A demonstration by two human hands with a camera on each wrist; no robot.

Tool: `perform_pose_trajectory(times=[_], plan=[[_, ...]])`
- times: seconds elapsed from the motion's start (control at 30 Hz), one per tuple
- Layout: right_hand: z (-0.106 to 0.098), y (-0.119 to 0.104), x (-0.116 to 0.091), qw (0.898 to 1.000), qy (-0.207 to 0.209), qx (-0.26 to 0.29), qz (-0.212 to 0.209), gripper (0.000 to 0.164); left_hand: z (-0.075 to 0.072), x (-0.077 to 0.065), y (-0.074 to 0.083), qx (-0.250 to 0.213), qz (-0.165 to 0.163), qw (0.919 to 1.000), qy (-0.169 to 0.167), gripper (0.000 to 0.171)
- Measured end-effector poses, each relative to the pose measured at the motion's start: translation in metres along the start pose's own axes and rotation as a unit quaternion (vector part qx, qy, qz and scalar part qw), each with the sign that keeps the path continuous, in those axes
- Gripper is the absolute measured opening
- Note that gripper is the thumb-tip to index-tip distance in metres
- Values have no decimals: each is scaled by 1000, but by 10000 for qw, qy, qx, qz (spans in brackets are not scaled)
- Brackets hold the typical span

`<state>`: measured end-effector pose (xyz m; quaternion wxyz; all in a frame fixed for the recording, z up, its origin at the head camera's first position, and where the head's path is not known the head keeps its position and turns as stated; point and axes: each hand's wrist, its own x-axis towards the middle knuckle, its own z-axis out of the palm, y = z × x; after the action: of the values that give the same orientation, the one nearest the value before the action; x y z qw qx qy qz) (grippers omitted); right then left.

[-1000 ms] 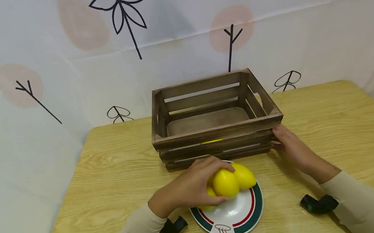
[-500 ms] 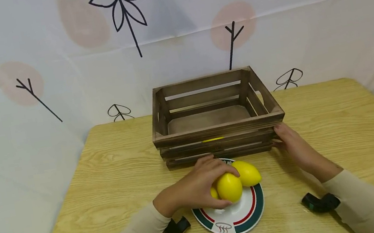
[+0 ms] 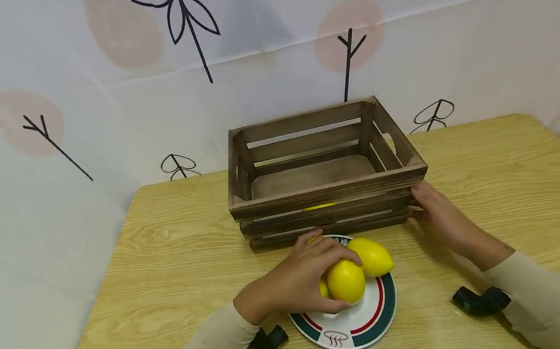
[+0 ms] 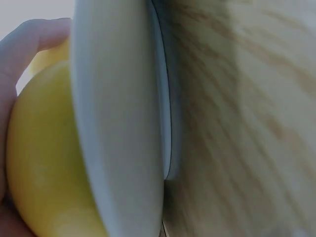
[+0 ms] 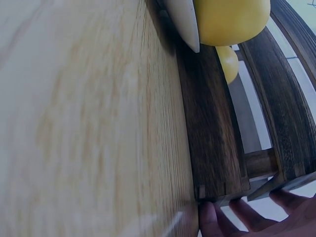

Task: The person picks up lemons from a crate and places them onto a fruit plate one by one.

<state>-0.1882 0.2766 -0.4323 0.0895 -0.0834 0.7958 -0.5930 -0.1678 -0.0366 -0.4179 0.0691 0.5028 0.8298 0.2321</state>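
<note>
In the head view my left hand [image 3: 298, 280] lies over the plate [image 3: 376, 326], thumb and fingers curled round a lemon [image 3: 347, 282]. A second lemon [image 3: 371, 257] rests on the plate to its right. More yellow shows beside and behind the hand, mostly hidden by it. The left wrist view has a lemon [image 4: 47, 153] against the plate's rim [image 4: 118, 123]. My right hand [image 3: 445, 228] touches the front right corner of a brown wooden crate [image 3: 326, 196]; in the right wrist view its fingertips [image 5: 210, 215] rest against the crate's end.
The plate stands on a wood-grain table [image 3: 185, 231], close against the crate's front. Through the crate's front slats a strip of yellow [image 3: 319, 206] shows. A patterned white cloth [image 3: 267, 86] hangs behind the table. Black wrist cameras [image 3: 480, 300] sit at both sleeves.
My left hand and its lemon have shifted slightly toward me over the plate. The lemon beside it has moved slightly right. My right hand stays at the crate's corner.
</note>
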Motion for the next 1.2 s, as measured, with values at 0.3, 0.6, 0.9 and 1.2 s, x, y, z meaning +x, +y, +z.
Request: perform_pose_trajectory(times=[0.3,0.6,0.9,1.2], plan=[[-1,3,1,10000,-14,-19,56,70,1,2,0,94,-19,10000,-14,62],[-1,2,1,10000,-19,30,20,68,1,1,1,129,-75,9999,-34,62],[0,0,0,9999,-52,104,35,67,0,1,1,183,-40,9998,21,62],[0,1,0,9999,-98,72,-64,64,1,0,1,138,-55,9999,35,63]])
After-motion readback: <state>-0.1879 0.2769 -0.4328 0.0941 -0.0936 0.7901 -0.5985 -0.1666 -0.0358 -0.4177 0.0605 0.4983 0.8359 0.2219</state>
